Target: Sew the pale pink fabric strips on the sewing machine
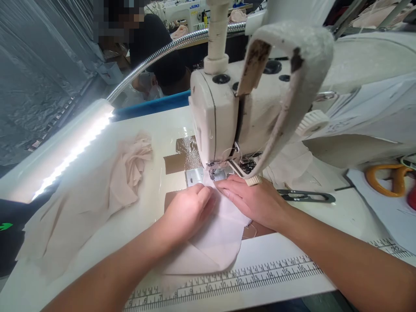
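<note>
A pale pink fabric piece (214,249) lies under the head of a white sewing machine (214,117), its far end at the presser foot (213,174). My left hand (190,206) is closed on the fabric's left side, with curled fingers just in front of the metal needle plate (194,177). On the other side, my right hand (251,197) rests with its fingers stretched out flat, fingertips on the cloth close to the foot. The right thumb is hard to make out. Part of the fabric is hidden beneath both hands.
Crumpled pink cloth (126,177) lies on the left under a lit lamp (78,147). Black thread snips (307,196) and orange-handled scissors (386,180) lie at the right. A printed ruler (240,277) runs along the front edge. Another person (162,52) sits beyond the table.
</note>
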### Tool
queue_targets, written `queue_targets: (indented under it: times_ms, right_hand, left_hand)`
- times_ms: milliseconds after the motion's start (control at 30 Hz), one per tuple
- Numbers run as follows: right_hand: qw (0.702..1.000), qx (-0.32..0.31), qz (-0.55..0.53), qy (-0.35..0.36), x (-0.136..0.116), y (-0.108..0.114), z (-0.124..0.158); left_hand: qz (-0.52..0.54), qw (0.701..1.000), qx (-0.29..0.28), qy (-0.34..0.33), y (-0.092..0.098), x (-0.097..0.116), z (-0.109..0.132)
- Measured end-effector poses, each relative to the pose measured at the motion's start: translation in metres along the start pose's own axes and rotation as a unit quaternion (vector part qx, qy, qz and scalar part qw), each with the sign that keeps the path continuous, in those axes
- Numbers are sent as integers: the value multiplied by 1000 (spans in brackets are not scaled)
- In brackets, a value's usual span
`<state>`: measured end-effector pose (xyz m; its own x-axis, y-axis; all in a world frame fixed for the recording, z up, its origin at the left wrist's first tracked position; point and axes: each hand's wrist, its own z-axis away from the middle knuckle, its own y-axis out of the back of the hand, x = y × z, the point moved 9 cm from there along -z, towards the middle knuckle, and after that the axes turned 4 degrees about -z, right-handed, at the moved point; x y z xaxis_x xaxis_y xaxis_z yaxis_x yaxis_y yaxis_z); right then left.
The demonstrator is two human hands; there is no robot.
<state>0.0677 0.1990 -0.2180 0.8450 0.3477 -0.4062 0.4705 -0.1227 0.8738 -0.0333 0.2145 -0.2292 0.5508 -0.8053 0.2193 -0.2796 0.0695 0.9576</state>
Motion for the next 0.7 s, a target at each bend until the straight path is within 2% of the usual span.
queue_targets:
  times_ms: [133,233,333,533,700]
  right_hand:
    - [1000,5,-4,3,-1,0,0]
    - [1000,4,-7,8,-2,0,0]
    - [1000,1,-11,11,-2,0,-1]
    - [1000,0,-18,17,0,0,-1]
    - [1000,2,-23,21,2,-3,-1]
  left_hand:
    - [-42,999,-4,24,-5,-4,-3]
    - [-45,999,4,7,-5,-4,-4]
    - [6,1000,14,1,-3,-6,-5]
    - [105,993,43,33,6,-15,-6]
    - [161,983,27,81,4,-22,-6]
